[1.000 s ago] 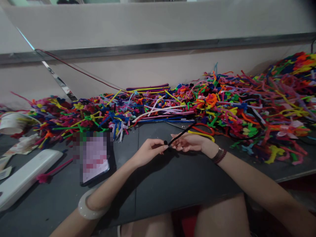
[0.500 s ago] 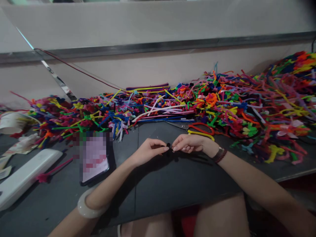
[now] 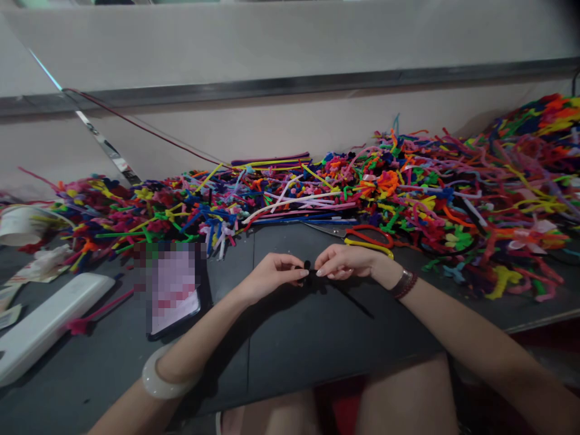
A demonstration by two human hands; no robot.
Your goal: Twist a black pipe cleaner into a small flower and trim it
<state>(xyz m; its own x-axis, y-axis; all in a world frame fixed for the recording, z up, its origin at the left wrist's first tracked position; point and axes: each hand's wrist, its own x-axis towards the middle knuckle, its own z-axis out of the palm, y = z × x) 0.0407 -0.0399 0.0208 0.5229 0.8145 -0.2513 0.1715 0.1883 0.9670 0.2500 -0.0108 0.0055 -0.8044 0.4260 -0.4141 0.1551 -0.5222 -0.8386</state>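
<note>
My left hand [image 3: 274, 276] pinches one side of a small black pipe cleaner piece [image 3: 307, 266], bent into loops, above the dark table [image 3: 312, 344]. Opposite it, my right hand [image 3: 347, 263] is closed on the other side of the same piece with thumb and forefinger. A straight black stem [image 3: 357, 300] slants from the piece down to the right, beneath my right hand. Fingers cover part of the loops, so their exact shape is hidden. Just behind my right hand lie scissors [image 3: 369, 237] with red and yellow handles.
A long heap of colourful pipe cleaners [image 3: 408, 181] lines the wall. To the left are a phone [image 3: 174, 296], a long white case [image 3: 54, 326], a pink pipe cleaner [image 3: 102, 311] and a white paper cup [image 3: 20, 225]. A metallic strip [image 3: 106, 148] leans at the back left.
The black stem has swung from lying under my right hand to pointing down and right. My right fingers have shifted slightly on the piece; my left hand is nearly still.
</note>
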